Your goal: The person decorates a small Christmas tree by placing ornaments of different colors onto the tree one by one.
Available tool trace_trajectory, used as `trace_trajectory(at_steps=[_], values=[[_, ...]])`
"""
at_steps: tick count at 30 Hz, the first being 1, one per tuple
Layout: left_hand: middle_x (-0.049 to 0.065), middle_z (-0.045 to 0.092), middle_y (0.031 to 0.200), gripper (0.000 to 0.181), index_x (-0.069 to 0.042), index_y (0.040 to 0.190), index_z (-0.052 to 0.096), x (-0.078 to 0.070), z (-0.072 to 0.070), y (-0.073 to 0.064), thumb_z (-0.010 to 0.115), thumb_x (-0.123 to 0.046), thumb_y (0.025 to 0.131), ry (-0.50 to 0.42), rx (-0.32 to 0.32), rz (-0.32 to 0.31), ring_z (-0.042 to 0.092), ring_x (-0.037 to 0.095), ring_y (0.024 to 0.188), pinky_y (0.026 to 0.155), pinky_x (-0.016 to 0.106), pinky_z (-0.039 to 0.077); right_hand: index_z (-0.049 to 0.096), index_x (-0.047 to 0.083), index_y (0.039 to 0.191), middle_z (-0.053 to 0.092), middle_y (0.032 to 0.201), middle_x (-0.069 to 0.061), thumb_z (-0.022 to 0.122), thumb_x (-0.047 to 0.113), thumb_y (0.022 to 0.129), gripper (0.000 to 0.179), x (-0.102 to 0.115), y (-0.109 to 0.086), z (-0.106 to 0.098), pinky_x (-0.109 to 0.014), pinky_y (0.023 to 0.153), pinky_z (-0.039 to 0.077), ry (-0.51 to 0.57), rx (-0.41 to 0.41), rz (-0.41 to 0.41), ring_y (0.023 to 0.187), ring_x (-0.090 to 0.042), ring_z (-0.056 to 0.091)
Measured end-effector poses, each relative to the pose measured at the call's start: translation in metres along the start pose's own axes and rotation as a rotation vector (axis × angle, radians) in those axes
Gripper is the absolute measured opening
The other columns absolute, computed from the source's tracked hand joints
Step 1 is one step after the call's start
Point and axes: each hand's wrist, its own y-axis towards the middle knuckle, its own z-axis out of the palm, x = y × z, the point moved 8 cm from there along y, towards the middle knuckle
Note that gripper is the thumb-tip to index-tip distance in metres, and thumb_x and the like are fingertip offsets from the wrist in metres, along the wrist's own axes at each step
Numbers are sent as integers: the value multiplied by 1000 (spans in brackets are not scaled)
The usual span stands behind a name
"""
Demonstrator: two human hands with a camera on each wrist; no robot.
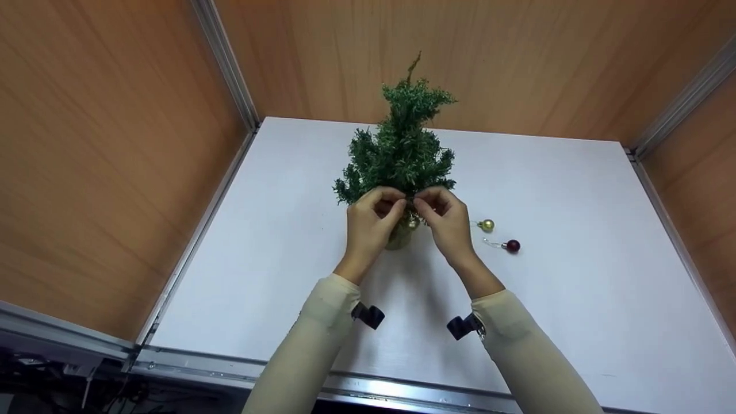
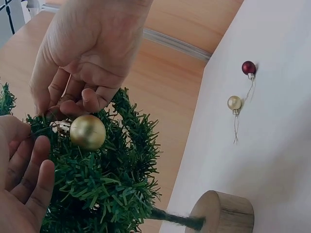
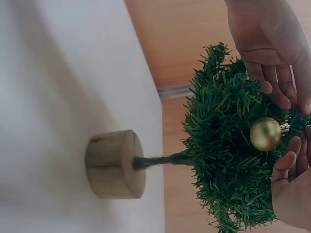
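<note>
A small green artificial Christmas tree (image 1: pixel 402 144) stands on a round wooden base (image 3: pixel 104 165). In front of its lower branches a gold ball ornament (image 2: pixel 88 132) hangs by its cap, and in the right wrist view it lies close against the greenery. My left hand (image 1: pixel 368 225) and my right hand (image 1: pixel 451 227) meet just above this ball, thumbs and forefingers bent together. Both seem to pinch the ornament's thin string beside a branch. The fingertips partly hide the string, so whether it loops round the branch is unclear. The other fingers are loosely curled.
Right of the tree, a second gold ball ornament (image 1: pixel 487 225) and a dark red ball ornament (image 1: pixel 512 246) lie on the white table (image 1: pixel 575 322), strings attached. Wooden panels (image 1: pixel 506 69) in metal framing enclose the table at the back and sides.
</note>
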Motion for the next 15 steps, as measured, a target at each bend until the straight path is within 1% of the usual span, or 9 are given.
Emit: trace_trajectory(at_steps=[6, 10, 15], values=[[-10, 61, 80, 6, -15, 87, 66, 4, 0, -3, 64, -20, 85, 50, 2, 2, 55, 6, 61, 55, 22, 46, 59, -2, 95, 58, 84, -10, 59, 10, 87, 14, -7, -3, 1, -23, 56, 43, -27, -4, 49, 70, -17, 53], [-10, 60, 80, 5, -15, 86, 66, 6, -1, -4, 64, -20, 84, 88, -7, 4, 54, 4, 61, 55, 21, 46, 60, -2, 94, 59, 84, -10, 59, 9, 87, 13, -10, -5, 0, -24, 56, 43, -38, -10, 53, 70, -22, 54], [-11, 60, 80, 5, -17, 87, 66, 8, 0, -8, 64, -21, 84, 118, -1, -2, 54, 2, 63, 56, 19, 46, 60, -3, 93, 59, 82, -12, 59, 7, 87, 12, -11, -8, 0, -23, 56, 43, -43, 3, 43, 69, -21, 53]])
